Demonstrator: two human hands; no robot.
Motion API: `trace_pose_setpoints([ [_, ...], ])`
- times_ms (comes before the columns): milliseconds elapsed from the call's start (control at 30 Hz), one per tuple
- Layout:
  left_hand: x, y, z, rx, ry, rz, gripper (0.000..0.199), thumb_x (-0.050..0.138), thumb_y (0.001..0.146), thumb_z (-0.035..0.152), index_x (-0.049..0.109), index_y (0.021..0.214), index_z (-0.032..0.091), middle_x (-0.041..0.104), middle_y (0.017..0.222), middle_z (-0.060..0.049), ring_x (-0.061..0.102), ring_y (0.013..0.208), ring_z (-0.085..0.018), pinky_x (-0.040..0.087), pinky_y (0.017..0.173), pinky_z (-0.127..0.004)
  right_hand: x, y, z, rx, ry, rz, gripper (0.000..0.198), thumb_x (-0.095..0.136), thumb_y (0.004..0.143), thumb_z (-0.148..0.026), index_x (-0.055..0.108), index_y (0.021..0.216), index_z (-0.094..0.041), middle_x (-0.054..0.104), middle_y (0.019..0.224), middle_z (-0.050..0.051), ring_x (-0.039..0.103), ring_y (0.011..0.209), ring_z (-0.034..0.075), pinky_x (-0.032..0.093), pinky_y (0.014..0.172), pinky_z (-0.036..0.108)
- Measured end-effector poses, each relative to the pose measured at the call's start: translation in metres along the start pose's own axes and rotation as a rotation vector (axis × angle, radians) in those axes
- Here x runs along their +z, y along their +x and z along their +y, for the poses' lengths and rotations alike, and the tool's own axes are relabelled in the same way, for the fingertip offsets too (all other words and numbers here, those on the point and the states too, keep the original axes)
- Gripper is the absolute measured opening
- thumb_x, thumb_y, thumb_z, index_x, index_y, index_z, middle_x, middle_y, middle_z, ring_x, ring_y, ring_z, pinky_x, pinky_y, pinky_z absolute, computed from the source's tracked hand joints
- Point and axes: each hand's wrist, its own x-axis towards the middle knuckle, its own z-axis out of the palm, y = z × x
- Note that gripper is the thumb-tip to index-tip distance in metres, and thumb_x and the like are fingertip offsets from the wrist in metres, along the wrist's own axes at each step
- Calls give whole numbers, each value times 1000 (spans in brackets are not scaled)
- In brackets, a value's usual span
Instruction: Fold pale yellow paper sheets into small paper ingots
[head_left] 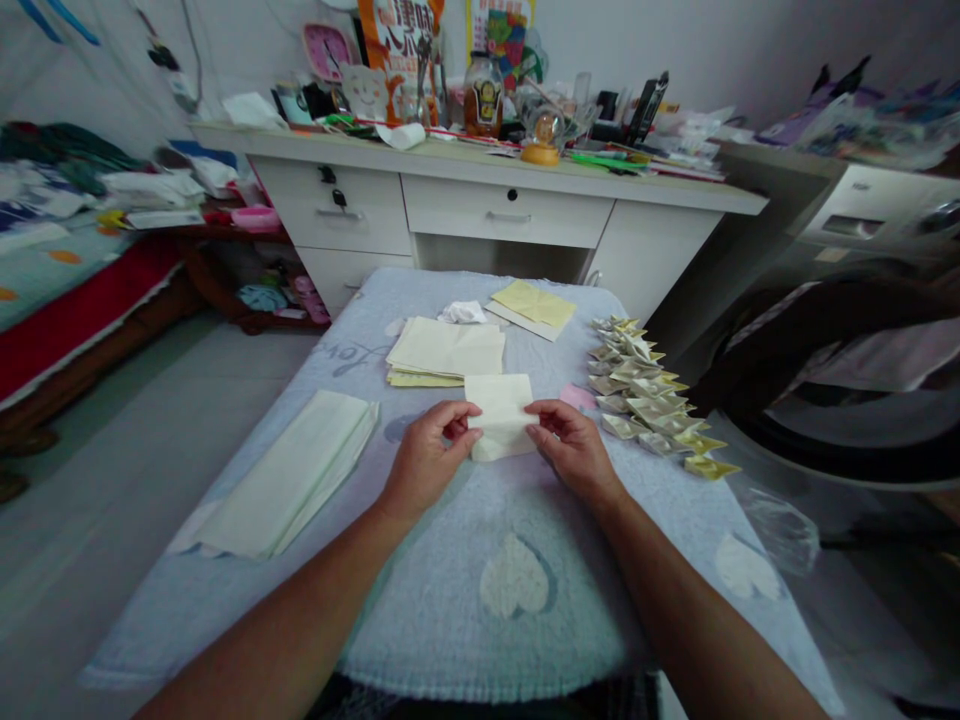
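Note:
A small cream sheet of paper is held up over the cloth between both hands. My left hand pinches its left edge between thumb and fingers. On the opposite edge, my right hand grips the paper the same way. Just behind it lies a stack of cream paper, with yellow showing at its lower edge. Rows of folded paper boats, whitish and yellow, stand to the right of my right hand. A pink slip of paper lies beside the right hand, partly covered.
A long folded pile of pale paper lies at the left on the blue cloth-covered table. Yellow sheets and a crumpled white tissue are at the back. Beyond stands a cluttered white desk; a washing machine is at right.

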Motion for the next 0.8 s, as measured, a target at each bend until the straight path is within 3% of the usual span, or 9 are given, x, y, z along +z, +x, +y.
trace_pose_setpoints([
  [500,-4,-1,2,91,21,33,13,65,79,20,71,90,22,64,81,-1,56,70,-14,45,67,-25,1,-1,-4,-7,-16,37,21,67,78,-31,66,97,-23,58,78,1,51,68,14,42,66,27],
  [800,-5,-2,4,165,165,20,15,54,88,24,69,92,22,62,88,-3,59,86,-17,46,77,-28,1,0,-11,-139,-117,38,10,63,81,-26,68,88,-23,56,78,1,52,71,14,42,66,27],
])
